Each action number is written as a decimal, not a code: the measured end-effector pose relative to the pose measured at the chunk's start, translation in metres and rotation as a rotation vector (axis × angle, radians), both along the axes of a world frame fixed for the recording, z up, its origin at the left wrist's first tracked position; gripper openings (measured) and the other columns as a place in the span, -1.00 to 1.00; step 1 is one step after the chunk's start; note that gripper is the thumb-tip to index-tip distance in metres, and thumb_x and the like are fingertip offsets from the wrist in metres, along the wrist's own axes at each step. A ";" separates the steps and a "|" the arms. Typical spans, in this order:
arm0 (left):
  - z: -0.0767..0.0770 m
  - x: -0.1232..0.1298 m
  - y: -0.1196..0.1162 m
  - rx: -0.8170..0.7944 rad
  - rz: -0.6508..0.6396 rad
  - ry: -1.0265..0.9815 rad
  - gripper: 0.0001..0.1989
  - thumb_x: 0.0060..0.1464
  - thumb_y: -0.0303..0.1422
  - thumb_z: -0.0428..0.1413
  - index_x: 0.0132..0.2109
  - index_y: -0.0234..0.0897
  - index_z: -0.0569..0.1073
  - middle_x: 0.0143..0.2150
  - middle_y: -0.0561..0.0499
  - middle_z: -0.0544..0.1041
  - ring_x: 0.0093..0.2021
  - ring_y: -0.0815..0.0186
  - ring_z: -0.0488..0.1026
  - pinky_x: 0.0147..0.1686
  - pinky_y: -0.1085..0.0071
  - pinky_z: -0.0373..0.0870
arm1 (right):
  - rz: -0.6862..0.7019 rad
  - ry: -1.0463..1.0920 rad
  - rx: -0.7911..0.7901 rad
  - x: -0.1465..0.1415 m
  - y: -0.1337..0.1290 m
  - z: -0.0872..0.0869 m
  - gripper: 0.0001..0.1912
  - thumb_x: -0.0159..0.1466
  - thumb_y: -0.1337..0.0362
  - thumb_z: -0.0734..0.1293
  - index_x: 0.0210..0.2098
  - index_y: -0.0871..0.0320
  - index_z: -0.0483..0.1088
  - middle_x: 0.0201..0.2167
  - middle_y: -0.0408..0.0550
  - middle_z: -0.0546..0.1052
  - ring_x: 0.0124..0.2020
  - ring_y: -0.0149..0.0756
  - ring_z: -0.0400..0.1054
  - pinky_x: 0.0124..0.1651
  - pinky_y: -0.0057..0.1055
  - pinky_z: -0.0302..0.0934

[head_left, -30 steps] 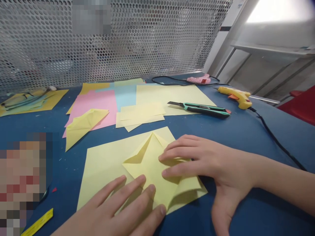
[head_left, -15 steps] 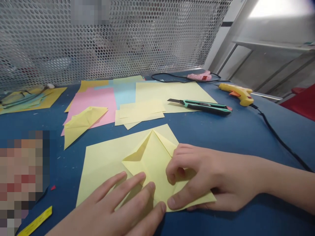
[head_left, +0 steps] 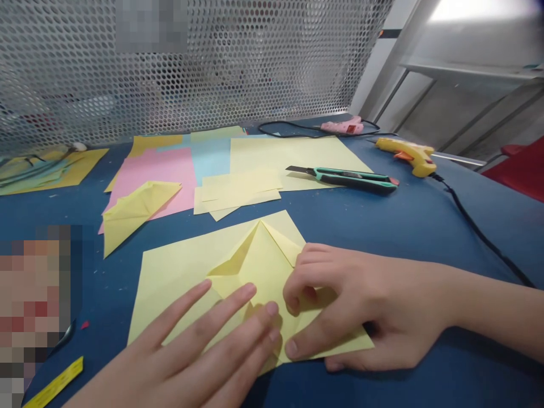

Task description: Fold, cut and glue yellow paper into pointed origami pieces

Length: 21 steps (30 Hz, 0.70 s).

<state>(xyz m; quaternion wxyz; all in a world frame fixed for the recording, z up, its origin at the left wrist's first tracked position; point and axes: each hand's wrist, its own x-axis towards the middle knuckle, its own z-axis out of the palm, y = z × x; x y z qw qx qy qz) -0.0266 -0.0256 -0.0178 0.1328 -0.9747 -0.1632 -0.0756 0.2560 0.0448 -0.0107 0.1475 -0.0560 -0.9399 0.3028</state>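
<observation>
A folded yellow paper [head_left: 260,258], with a peaked top and a lifted flap on its left, lies over a flat pale yellow sheet [head_left: 170,272]. My left hand [head_left: 199,345] rests on it from the lower left, fingers outstretched and apart, covering its lower left part. On the right side, my right hand [head_left: 361,300] grips the paper with curled fingers. Its index fingertip presses near the bottom edge, and the thumb shows just below that edge. Part of the right side of the fold is hidden under this hand.
Behind lie a folded yellow piece [head_left: 140,212], a pink sheet [head_left: 170,175], small cream papers [head_left: 242,187] and a green-black utility knife [head_left: 352,178], blade out. Yellow [head_left: 408,153] and pink [head_left: 344,126] glue guns trail cords at right. A perforated metal panel [head_left: 238,68] borders the table.
My left hand has shifted slightly, its fingers spreading over the lower fold and its foremost fingertips moving a little upward. My right hand keeps nearly the same hold. The whole view has drifted slightly.
</observation>
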 end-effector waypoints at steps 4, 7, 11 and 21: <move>-0.001 0.001 -0.002 0.002 0.032 -0.054 -0.61 0.29 -0.45 -0.11 0.21 -0.29 0.36 0.17 0.07 0.48 0.35 0.12 0.11 0.39 0.01 -0.16 | -0.012 -0.002 -0.007 -0.001 -0.001 0.000 -0.73 0.36 0.18 0.29 -0.10 0.15 0.57 -0.23 0.02 0.44 -0.26 -0.35 0.30 -0.01 -0.31 0.18; -0.005 0.001 -0.005 0.002 0.067 -0.127 -0.66 0.31 -0.42 -0.14 0.09 -0.29 0.43 0.04 0.04 0.54 0.33 0.12 0.15 0.38 0.04 -0.10 | -0.011 0.004 -0.015 -0.002 -0.001 0.000 -0.71 0.36 0.16 0.28 -0.10 0.16 0.58 -0.23 0.03 0.44 -0.26 -0.34 0.30 -0.01 -0.29 0.17; -0.009 0.000 -0.004 -0.045 0.017 -0.077 -0.69 0.31 -0.41 -0.11 0.07 -0.26 0.44 0.18 0.01 0.46 0.27 0.22 0.26 0.37 0.26 -0.08 | 0.002 0.001 0.019 -0.002 -0.002 0.000 -0.66 0.39 0.11 0.24 -0.07 0.16 0.56 -0.23 0.02 0.45 -0.26 -0.33 0.32 -0.02 -0.27 0.15; -0.003 0.013 -0.003 -0.057 0.125 -0.221 -0.67 0.33 -0.52 -0.22 -0.05 -0.18 0.40 -0.23 0.16 0.54 -0.17 0.34 0.44 0.34 0.36 -0.08 | -0.007 0.001 0.018 -0.002 -0.005 0.003 -0.71 0.40 0.19 0.24 -0.11 0.20 0.55 -0.30 -0.01 0.45 -0.34 -0.36 0.27 -0.10 -0.34 0.19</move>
